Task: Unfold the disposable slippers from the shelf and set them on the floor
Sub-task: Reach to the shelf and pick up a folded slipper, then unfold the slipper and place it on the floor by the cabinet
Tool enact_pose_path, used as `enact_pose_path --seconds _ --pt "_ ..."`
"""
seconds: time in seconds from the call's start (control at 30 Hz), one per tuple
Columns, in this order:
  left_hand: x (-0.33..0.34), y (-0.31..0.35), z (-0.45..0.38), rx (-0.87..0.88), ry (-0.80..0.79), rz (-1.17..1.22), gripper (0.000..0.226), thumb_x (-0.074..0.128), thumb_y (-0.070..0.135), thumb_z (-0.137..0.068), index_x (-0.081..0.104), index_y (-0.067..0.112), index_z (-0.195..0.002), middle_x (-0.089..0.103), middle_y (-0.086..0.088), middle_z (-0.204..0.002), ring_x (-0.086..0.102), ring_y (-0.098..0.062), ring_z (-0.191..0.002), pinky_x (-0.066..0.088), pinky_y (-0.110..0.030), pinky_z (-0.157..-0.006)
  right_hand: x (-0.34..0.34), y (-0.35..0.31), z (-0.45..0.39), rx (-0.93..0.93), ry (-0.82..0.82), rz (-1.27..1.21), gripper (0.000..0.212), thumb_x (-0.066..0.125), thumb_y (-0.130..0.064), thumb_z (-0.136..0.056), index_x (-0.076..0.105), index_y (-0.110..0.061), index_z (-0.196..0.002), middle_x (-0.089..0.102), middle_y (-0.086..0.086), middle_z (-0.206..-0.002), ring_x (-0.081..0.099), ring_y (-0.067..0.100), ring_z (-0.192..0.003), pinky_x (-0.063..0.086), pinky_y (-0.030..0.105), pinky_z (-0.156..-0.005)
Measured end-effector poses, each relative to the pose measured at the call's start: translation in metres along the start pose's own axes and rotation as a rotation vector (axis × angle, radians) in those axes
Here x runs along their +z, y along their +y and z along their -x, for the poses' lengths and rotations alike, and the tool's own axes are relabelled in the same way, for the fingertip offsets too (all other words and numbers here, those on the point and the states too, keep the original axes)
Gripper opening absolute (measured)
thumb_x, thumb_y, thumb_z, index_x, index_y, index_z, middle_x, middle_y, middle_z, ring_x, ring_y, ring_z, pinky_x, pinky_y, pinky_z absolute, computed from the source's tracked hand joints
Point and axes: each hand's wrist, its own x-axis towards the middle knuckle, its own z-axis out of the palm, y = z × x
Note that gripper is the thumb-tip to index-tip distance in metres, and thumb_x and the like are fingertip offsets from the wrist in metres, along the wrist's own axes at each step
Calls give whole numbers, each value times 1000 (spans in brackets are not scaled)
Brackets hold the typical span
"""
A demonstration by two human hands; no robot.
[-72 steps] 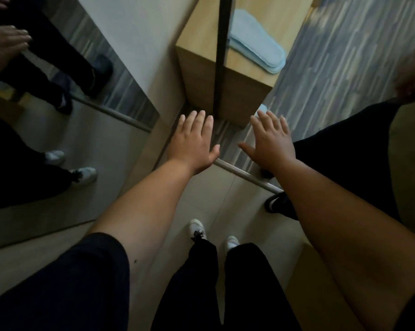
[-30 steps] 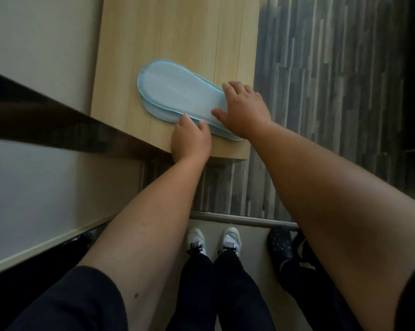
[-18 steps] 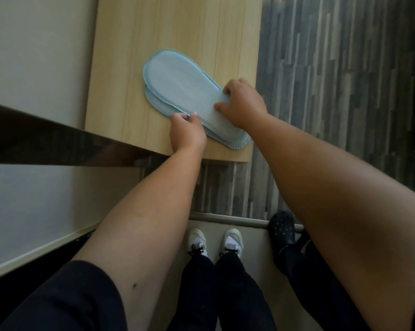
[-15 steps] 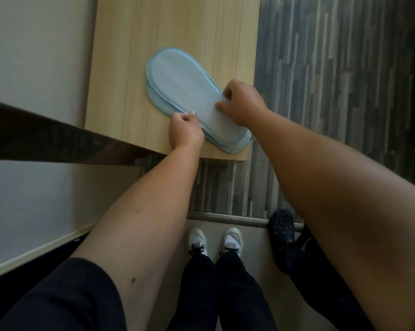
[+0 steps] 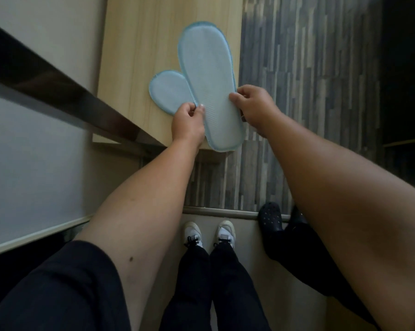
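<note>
Two flat light-blue disposable slippers are at the wooden shelf (image 5: 139, 56). The top slipper (image 5: 208, 80) is held sole-up over the shelf's near right corner, its heel end past the edge. My left hand (image 5: 188, 123) pinches its left edge and my right hand (image 5: 254, 106) grips its right edge. The second slipper (image 5: 169, 93) lies flat on the shelf to the left, partly covered by the top slipper and by my left hand.
A dark metal rail (image 5: 58, 91) crosses at the left beside a pale wall panel. Grey wood-pattern floor (image 5: 309, 80) runs to the right of the shelf. My white shoes (image 5: 208, 232) stand below, by a floor strip. Another person's dark clog (image 5: 271, 217) stands at their right.
The top slipper has been taken off the stack and turned to point away from me, uncovering the second slipper. Both hands now grip its edges instead of resting on the pair.
</note>
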Motion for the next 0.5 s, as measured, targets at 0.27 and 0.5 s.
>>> enact_pose_path --seconds 0.27,0.5 --pt "-19 -7 62 31 -14 20 16 52 27 -97 60 15 -91 63 3 -82 57 -12 -76 48 -28 -72 -7 13 84 57 -8 -125 20 61 -22 -94 61 -17 -75 56 -1 -69 52 11 -63 47 26 -61" --pt "-39 -60 122 -5 68 36 17 55 25 -94 60 16 -80 64 0 -79 56 -15 -74 47 -28 -71 11 34 144 80 -105 -76 14 63 -21 -93 65 -8 -87 55 0 -67 51 10 -60 49 22 -59"
